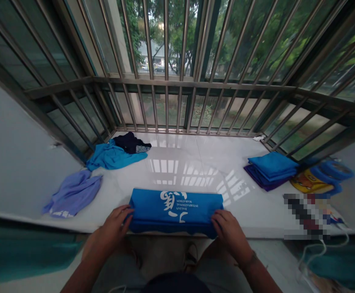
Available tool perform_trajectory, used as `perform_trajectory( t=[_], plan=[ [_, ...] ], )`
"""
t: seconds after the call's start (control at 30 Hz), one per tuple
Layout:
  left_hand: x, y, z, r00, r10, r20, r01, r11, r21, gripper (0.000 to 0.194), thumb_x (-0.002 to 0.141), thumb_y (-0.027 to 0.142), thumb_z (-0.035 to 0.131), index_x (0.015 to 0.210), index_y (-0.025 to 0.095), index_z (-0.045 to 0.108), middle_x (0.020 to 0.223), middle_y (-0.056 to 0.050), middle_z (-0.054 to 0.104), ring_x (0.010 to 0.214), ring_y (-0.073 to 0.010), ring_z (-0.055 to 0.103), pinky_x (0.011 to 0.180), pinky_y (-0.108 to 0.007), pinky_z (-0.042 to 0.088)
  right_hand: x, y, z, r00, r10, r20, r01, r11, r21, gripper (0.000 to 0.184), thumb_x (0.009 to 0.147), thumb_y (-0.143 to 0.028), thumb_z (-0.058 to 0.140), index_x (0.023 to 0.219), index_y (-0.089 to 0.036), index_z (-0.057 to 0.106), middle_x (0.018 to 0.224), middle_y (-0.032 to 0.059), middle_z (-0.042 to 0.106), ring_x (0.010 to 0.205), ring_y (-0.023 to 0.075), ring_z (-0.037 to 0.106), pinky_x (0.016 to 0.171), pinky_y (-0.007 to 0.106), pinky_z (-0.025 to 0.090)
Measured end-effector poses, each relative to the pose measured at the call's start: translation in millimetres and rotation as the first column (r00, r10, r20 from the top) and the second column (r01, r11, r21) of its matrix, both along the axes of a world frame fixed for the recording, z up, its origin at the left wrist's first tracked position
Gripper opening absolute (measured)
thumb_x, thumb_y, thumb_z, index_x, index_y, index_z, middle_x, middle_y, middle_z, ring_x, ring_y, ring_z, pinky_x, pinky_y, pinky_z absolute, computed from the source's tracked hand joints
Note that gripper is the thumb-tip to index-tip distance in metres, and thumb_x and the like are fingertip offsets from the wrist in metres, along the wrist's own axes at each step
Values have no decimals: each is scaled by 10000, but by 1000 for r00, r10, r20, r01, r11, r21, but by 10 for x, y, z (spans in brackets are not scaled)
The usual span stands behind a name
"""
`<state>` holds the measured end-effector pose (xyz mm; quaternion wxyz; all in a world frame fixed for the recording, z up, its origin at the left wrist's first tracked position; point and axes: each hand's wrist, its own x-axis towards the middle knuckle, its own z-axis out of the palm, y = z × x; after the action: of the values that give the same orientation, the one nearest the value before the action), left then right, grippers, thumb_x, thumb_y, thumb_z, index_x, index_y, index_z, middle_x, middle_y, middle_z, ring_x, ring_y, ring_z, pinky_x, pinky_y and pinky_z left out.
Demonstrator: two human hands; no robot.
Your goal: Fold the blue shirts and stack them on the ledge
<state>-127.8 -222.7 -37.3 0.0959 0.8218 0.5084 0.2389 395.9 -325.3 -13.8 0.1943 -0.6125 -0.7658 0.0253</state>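
Observation:
A blue shirt (153, 207), folded into a wide strip, lies at the front edge of the white sill. White characters and the words "Dalian International Marathon" face up on it, upside down from my side. My left hand (118, 221) pinches the strip's left end, its fingertips curled over the cloth. At the opposite end my right hand (227, 228) grips the cloth between thumb and fingers. The lower edge of the shirt hangs slightly over the sill's front.
Crumpled lavender cloth (75, 193), light blue cloth (116, 156) and dark cloth (127, 142) lie at the left. A folded stack (270, 167) of blue and purple cloth sits right, beside a blue-and-yellow container (316, 178) and a white cable (320, 246). Metal bars (166, 83) close off the back.

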Motion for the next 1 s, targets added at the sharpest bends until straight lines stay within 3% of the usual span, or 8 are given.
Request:
perform_trajectory(
  t=[0.17,0.33,0.43,0.6,0.7,0.77,0.9,1.0],
  plan=[
    [486,735,329,990,-11,-140,-7,992,-129,442,1095,354,473,1417,173,715,1463,-177,723,1390,-321,650,1238,-514,483,-117,707,342,970,-150,192,192,956,-223,447,1073,-231,588,1506,-140,654,1553,221,632,1444,362,589,1225,507,459],
    [670,1319,473,958,-106,-265,19,950,-312,186,865,300,763,1016,197,801,1042,-117,809,1044,-309,745,953,-396,565,-14,1146,460,967,-102,232,187,904,-385,232,966,-234,769,1188,-173,796,1193,148,793,1128,302,735,963,359,552],
    [728,1569,603,958,-138,-250,51,945,-324,74,824,278,787,846,214,757,884,-57,770,893,-258,728,827,-330,528,66,1340,549,968,-101,229,184,909,-375,109,976,-238,783,1072,-187,793,1112,105,794,1040,249,732,896,312,536],
    [847,1849,975,981,-85,-174,51,980,-191,164,961,314,659,977,187,761,1000,-106,753,984,-281,709,877,-368,518,152,1580,912,954,-202,221,245,951,-186,198,1095,-310,657,1214,-164,719,1252,101,711,1114,241,687,968,411,575],
    [810,1722,1078,990,-75,-120,61,991,-120,205,1010,341,623,1042,192,761,1082,-119,745,1086,-292,695,961,-398,525,202,1483,1085,961,-203,189,225,969,-104,215,1124,-255,555,1225,-153,716,1262,145,692,1152,264,653,1006,394,533],
    [712,1448,1008,992,-102,-80,96,992,-77,197,1019,345,637,1044,202,769,1098,-117,745,1095,-286,696,988,-405,536,240,1247,1059,972,-162,172,180,979,-93,201,1103,-226,567,1206,-166,729,1233,141,707,1147,268,657,1032,384,519],
    [417,547,595,979,-204,-4,204,978,40,173,1032,337,646,1076,273,800,1166,-99,779,1087,-270,735,964,-397,588,345,493,591,996,-8,85,16,996,-92,246,1028,-157,582,1191,-212,757,1197,122,743,1136,287,690,1025,419,552],
    [227,-149,306,965,-259,-35,259,966,9,146,1006,343,687,1090,343,806,1305,-51,790,1127,-254,764,984,-371,625,427,-13,140,1000,3,18,0,990,-143,333,923,-99,584,1160,-238,773,1323,124,725,1233,300,689,1071,447,566]
  ],
)
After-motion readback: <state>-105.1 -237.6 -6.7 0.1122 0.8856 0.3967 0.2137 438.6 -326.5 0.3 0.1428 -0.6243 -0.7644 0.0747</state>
